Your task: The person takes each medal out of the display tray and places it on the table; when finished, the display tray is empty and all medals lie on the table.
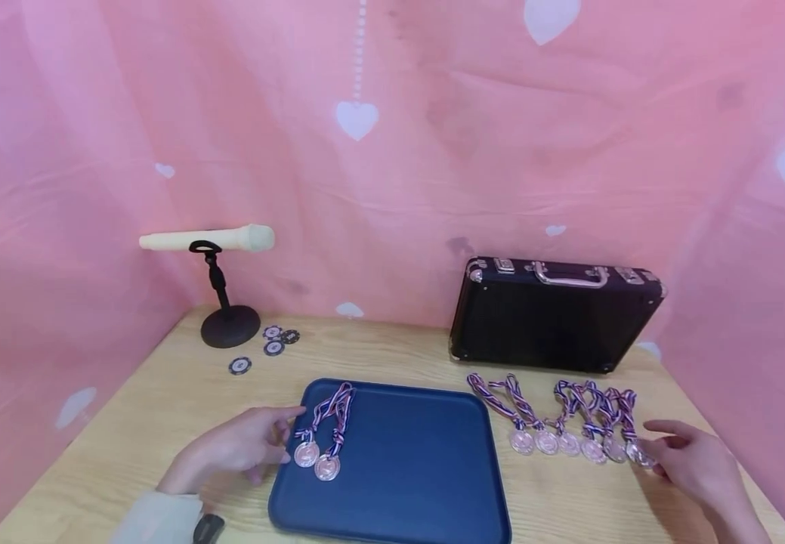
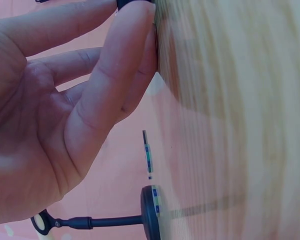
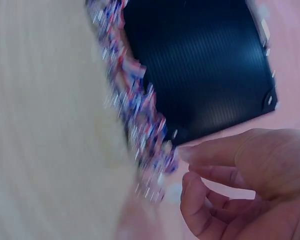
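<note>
Two ribboned silver medals [image 1: 317, 459] lie in blue plastic tray [image 1: 406, 483]; six ribboned medals [image 1: 579, 442] remain at worktop's right edge. Left hand [image 1: 242, 446] relaxed, empty; right hand [image 1: 694, 465] fingers touching the end medal [image 1: 639, 452], grasp unclear.

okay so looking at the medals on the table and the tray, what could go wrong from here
The six medals on the table lie packed together with ribbons overlapping, so the right hand, at the end medal, might drag a neighbour along. On the blue tray, the two medals sit near the left rim beside the left hand; a nudge could push them off.
</note>
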Available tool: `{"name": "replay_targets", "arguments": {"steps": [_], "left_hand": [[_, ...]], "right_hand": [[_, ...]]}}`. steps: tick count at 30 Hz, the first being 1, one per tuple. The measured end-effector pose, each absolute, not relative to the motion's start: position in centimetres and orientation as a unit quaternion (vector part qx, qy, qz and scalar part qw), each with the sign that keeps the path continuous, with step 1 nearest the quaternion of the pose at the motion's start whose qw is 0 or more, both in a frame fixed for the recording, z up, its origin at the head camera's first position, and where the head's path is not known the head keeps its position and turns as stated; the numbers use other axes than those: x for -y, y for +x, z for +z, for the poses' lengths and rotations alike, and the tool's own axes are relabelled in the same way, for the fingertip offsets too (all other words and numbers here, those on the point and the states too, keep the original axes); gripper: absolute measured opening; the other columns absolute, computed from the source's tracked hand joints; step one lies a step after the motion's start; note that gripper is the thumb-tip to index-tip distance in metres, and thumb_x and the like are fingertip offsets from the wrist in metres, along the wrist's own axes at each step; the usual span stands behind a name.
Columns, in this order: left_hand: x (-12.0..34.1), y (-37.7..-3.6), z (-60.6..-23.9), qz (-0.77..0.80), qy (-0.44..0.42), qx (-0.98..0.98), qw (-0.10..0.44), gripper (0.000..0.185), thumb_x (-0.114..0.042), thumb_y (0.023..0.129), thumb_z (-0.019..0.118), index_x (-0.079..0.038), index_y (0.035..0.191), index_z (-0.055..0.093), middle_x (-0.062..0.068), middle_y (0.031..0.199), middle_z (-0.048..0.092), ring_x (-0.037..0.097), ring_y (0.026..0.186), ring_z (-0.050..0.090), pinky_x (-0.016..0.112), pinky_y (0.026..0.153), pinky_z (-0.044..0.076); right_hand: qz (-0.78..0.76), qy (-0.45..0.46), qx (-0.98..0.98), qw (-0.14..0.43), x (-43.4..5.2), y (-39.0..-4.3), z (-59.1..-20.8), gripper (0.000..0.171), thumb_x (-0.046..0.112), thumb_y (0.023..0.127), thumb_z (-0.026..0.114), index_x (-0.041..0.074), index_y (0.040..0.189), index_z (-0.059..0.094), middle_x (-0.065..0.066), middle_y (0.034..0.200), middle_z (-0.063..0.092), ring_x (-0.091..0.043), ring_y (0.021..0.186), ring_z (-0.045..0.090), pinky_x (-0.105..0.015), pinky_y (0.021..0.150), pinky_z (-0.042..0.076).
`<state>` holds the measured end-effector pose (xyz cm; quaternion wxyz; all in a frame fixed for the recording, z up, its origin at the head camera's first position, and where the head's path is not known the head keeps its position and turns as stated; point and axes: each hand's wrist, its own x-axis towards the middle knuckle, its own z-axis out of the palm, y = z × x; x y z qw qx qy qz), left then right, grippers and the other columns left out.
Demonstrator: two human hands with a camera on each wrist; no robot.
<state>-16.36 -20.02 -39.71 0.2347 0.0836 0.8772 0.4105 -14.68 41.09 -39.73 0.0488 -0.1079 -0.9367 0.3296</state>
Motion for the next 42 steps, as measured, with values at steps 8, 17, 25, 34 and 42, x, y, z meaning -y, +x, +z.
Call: {"name": "replay_targets", "arguments": {"steps": [8,17,25,34,42], "left_hand": [[19.8,-16.7,-39.5,0.408,0.09,-0.878,0.232,0.074,0.006,0.093,0.073,-0.007,0.16,0.045,0.007,0.101,0.058,0.021,0.05,0.056,0.033,0.049,0.057],[19.8,-16.6,-40.0,0.405,0.077,-0.88,0.235,0.073,0.004,0.093,0.074,-0.008,0.159,0.046,0.006,0.102,0.058,0.021,0.051,0.057,0.032,0.049,0.056],[19.7,-16.7,-39.5,0.403,0.082,-0.883,0.228,0.071,0.005,0.093,0.074,-0.008,0.158,0.048,0.006,0.103,0.057,0.02,0.051,0.054,0.033,0.049,0.057],[19.4,-16.6,-39.8,0.4,0.063,-0.885,0.229,0.072,0.007,0.093,0.074,-0.014,0.157,0.051,0.006,0.104,0.059,0.021,0.053,0.055,0.033,0.049,0.058],[19.6,-16.8,-39.6,0.391,0.064,-0.891,0.223,0.072,0.007,0.092,0.074,-0.013,0.157,0.051,0.006,0.104,0.059,0.02,0.053,0.055,0.034,0.049,0.059]], "right_hand": [[0.387,-0.016,0.92,0.053,-33.3,-15.1,-37.1,0.039,0.01,0.098,0.073,-0.011,0.131,0.066,-0.012,0.091,0.073,-0.01,0.06,0.066,-0.028,0.055,0.062],[0.459,0.052,0.886,-0.039,-23.3,-15.3,-36.9,0.039,0.011,0.093,0.08,-0.004,0.127,0.07,-0.011,0.087,0.071,-0.018,0.063,0.067,-0.031,0.054,0.062],[0.494,0.093,0.862,-0.061,-16.2,-15.9,-36.7,0.034,0.009,0.089,0.083,-0.004,0.118,0.072,-0.007,0.078,0.067,-0.019,0.058,0.067,-0.034,0.049,0.06],[0.488,0.14,0.851,-0.134,-9.5,-15.4,-39.0,0.029,0.015,0.088,0.085,-0.002,0.11,0.074,-0.002,0.068,0.066,-0.013,0.049,0.062,-0.033,0.047,0.059],[0.464,0.162,0.859,-0.144,-6.4,-15.1,-39.8,0.029,0.016,0.085,0.087,-0.004,0.102,0.075,0.0,0.062,0.064,-0.01,0.043,0.061,-0.032,0.046,0.057]]}}
